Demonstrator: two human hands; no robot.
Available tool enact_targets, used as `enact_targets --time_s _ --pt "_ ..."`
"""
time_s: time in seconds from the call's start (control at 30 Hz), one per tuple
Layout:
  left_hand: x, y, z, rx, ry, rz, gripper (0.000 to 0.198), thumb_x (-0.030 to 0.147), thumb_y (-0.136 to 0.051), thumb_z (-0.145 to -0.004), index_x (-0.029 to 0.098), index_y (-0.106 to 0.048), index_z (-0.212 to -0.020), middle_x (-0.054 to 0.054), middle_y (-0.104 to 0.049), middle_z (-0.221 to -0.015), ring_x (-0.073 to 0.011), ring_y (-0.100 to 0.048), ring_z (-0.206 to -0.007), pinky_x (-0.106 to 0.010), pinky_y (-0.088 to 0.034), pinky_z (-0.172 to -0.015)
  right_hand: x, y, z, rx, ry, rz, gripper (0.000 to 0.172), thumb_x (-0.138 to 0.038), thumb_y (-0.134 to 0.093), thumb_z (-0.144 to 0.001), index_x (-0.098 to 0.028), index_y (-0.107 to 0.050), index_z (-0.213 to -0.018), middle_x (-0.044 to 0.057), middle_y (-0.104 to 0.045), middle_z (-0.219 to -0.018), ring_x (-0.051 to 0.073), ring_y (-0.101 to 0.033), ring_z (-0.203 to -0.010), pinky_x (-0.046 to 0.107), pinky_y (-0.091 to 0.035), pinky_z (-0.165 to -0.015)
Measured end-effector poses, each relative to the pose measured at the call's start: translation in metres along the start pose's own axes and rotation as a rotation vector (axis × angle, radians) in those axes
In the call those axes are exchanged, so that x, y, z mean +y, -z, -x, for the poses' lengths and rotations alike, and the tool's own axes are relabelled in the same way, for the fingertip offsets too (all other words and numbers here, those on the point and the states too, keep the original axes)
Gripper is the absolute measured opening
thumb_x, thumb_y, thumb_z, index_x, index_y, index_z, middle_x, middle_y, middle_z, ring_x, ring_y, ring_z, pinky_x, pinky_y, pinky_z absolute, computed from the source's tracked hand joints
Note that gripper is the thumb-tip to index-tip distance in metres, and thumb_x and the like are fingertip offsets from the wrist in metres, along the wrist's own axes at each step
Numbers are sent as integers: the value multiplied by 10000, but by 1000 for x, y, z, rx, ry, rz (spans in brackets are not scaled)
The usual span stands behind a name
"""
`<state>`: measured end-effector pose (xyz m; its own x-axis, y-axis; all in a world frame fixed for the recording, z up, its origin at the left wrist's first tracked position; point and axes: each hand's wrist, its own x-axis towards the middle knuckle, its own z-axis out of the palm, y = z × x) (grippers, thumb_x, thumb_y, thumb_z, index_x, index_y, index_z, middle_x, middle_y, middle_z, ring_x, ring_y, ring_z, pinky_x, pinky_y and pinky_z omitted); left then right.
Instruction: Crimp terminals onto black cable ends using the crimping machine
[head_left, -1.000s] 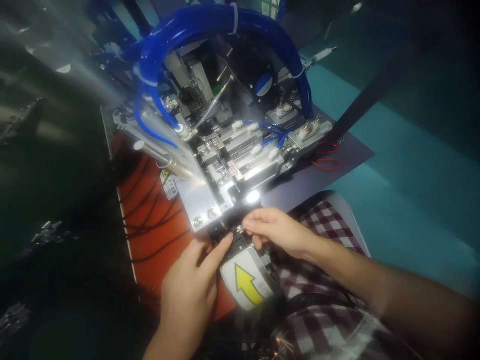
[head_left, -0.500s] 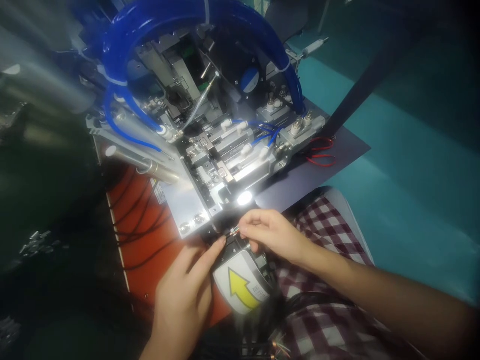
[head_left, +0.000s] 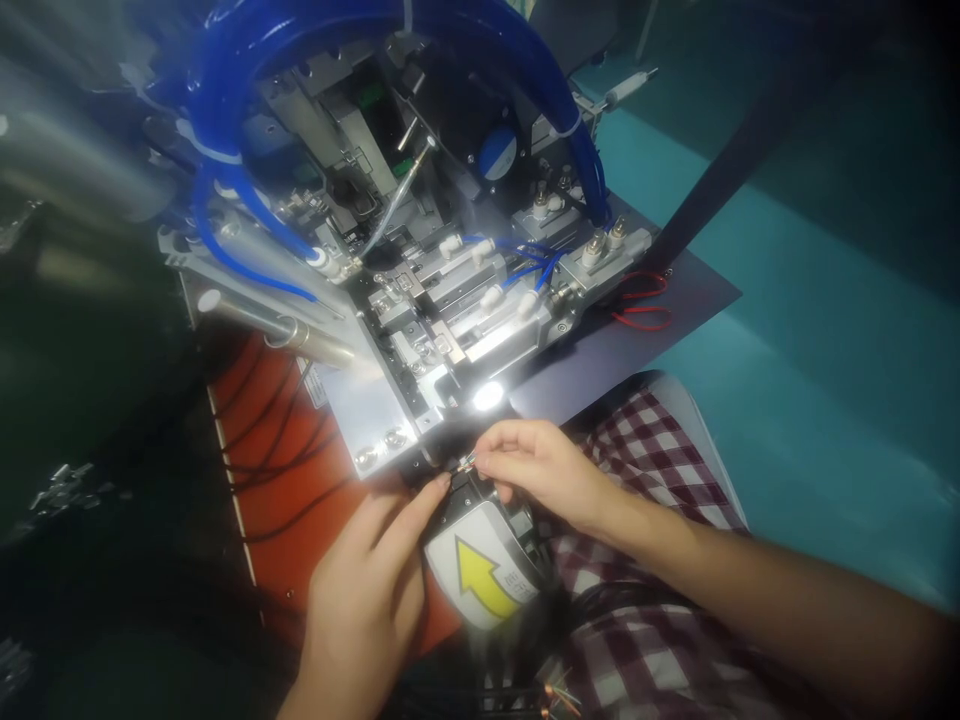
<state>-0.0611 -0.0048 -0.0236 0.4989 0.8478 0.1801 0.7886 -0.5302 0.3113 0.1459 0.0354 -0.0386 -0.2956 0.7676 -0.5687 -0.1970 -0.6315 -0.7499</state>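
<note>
My right hand [head_left: 536, 470] pinches a small thin wire piece [head_left: 468, 461] with a reddish part, just below a bright round light [head_left: 488, 396] on the machine. From the left, my left hand [head_left: 375, 570] reaches in with its index fingertip at the dark fixture near the wire's end; its other fingers are curled and partly hidden, and whether it grips anything is unclear. Below both fingertips is a white label with a yellow arrow [head_left: 480, 575]. Metal slides [head_left: 480, 300] with white fittings and blue tubes lie beyond my hands.
A thick blue hose bundle [head_left: 300, 45] arches over the machine. An orange-red panel [head_left: 289, 520] with dark cables lies at left, near a metal cylinder [head_left: 322, 345]. Cut wire ends [head_left: 559, 697] show at the bottom. Red wire loops [head_left: 643, 318] are at right.
The view has shifted slightly, so the machine's left side sits a little further left. Both hands keep nearly the same pose at the fixture.
</note>
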Motion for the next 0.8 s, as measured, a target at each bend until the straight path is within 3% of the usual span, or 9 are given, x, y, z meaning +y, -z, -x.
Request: enact_targets --time_s 0.23,0.57,0.67,0.8 --pt "0 -3 -2 0 -22 -28 428 41 -431 -891 210 -568 -1260 -57 -598 -1050 -127 -609 -887 -179 -493 -715 1 1 1 -7 136 80 170 -224 -588 -854 -151 -607 -701 -52 -554 -538 90 -527 -498 236 -418 -556" --pt "1 -4 1 69 0 40 379 15 -470 -879 181 -596 -1196 -57 -616 -1032 -125 -610 -899 -193 -498 -766 16 -6 1 103 267 350 142 -274 -542 -878 -192 -555 -763 -32 -568 -586 124 -572 -539 246 -415 -521" --pt "2 -4 0 94 14 87 312 12 -476 -882 162 -616 -1116 -58 -639 -1015 -128 -617 -914 -204 -500 -813 14 -8 2 118 272 387 136 -254 -538 -875 -191 -552 -756 -28 -572 -586 127 -579 -539 251 -418 -527" --pt "6 0 -1 68 42 72 276 38 -452 -897 159 -648 -1049 -48 -630 -919 -125 -615 -831 -202 -514 -740 9 -7 1 102 229 373 121 -227 -575 -848 -180 -570 -736 -44 -553 -546 115 -565 -504 243 -409 -524"
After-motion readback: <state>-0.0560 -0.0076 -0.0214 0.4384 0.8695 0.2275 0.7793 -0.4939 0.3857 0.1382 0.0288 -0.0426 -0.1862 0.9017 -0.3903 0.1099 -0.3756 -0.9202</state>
